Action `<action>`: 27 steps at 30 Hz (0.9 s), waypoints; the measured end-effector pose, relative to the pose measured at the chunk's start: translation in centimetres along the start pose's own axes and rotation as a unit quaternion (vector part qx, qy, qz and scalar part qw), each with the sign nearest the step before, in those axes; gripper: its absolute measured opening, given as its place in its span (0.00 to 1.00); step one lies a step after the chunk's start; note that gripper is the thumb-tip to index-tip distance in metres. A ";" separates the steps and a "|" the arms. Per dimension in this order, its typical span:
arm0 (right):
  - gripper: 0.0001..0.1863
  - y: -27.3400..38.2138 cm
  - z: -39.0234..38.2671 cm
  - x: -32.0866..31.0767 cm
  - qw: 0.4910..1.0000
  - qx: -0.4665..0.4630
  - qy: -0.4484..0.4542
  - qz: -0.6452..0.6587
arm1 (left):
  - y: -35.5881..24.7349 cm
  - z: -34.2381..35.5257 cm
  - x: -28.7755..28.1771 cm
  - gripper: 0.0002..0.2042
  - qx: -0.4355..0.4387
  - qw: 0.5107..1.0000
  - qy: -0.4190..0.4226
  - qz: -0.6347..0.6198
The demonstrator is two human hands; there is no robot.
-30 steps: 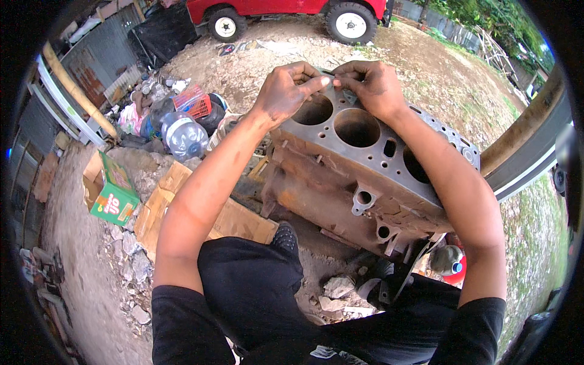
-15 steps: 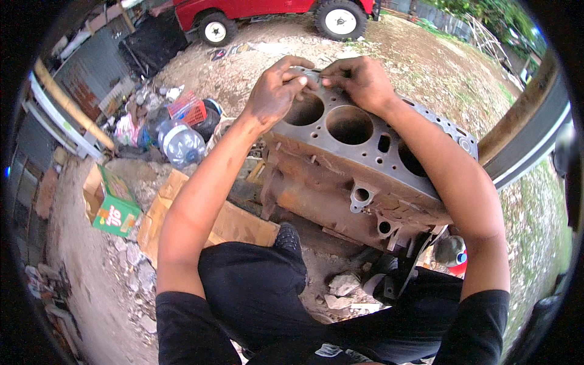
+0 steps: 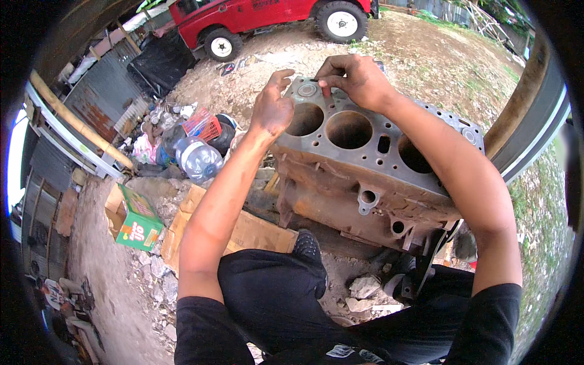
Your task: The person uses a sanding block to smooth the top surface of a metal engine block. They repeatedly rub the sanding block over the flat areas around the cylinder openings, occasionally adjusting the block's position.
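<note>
A rusty brown engine block [image 3: 331, 188] with a bare grey top face stands in front of me, large round cylinder bores [image 3: 349, 129] opening upward in it. My right hand [image 3: 360, 82] is over the far left part of the top face, thumb and fingers pinched together close to the metal. Whatever the pinch holds, if anything, is too small to make out. Beside the block's left corner is my left hand [image 3: 272, 109], its fingers apart and loosely bent, with nothing seen in them. A round plug [image 3: 308, 90] shows on the top face between my hands.
Beyond the block a red vehicle [image 3: 261, 17] is parked on stony ground. To the left lie a large clear plastic bottle [image 3: 199, 159], a red basket [image 3: 202, 125], a green carton [image 3: 135, 219] and flattened cardboard [image 3: 258, 234]. A post [image 3: 526, 91] rises at the right.
My left hand has moved away from my right hand to the block's left corner, and its fingers have opened. My right hand stays pinched over the top face. The view has shifted slightly.
</note>
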State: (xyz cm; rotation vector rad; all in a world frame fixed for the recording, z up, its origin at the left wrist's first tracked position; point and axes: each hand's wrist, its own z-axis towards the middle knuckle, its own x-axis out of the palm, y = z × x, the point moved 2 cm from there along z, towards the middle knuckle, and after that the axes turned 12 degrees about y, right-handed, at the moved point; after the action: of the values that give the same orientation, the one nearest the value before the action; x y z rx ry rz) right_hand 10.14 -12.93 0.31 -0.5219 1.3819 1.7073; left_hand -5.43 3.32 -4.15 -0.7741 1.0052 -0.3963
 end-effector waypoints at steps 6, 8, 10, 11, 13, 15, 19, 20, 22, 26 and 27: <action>0.09 -1.6 0.2 0.1 1.000 -0.008 0.005 0.003 | -0.1 0.1 0.0 0.24 0.013 1.000 0.007 -0.006; 0.09 -2.2 0.2 0.2 0.998 -0.017 0.000 0.067 | -0.1 0.4 -0.1 0.23 0.028 0.999 0.006 -0.022; 0.09 -1.9 0.4 0.7 1.000 0.001 -0.003 0.024 | -0.1 -0.1 -0.3 0.28 0.027 0.999 0.003 -0.029; 0.09 -0.7 0.1 0.2 0.999 -0.001 0.005 0.042 | 0.1 -0.6 -0.3 0.29 0.016 0.998 -0.004 -0.064; 0.09 -0.2 0.3 0.5 1.000 -0.002 -0.008 0.026 | 0.2 -0.6 -0.7 0.30 0.011 0.997 -0.003 -0.077; 0.09 -0.8 -0.1 0.6 0.997 0.003 -0.026 -0.067 | -0.7 -0.3 -0.3 0.31 0.022 0.997 -0.004 -0.067; 0.09 0.5 -0.3 -0.4 1.000 -0.009 -0.005 0.004 | -0.7 -0.8 -0.3 0.27 0.015 1.000 0.001 -0.005; 0.09 0.2 -0.3 -0.2 1.000 -0.010 -0.003 -0.019 | -0.7 -0.9 -0.2 0.27 0.018 1.000 -0.006 0.000; 0.08 -0.7 -0.4 0.4 0.998 -0.005 -0.008 -0.065 | -0.9 -0.6 0.1 0.25 0.028 0.999 -0.012 0.009; 0.07 0.1 -0.5 0.3 0.999 0.006 -0.002 -0.040 | -1.9 -1.6 -0.2 0.23 0.049 0.997 -0.025 0.058; 0.05 -0.1 0.1 -0.1 0.999 -0.005 0.011 -0.051 | -2.0 -1.6 -0.2 0.23 0.060 0.996 -0.023 0.059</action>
State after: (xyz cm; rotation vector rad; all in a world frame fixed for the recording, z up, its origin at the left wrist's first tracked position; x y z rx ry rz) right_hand 10.33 -12.88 0.33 -0.6073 1.3400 1.6306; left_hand -6.76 1.44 -3.04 -0.6098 0.9695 -0.3323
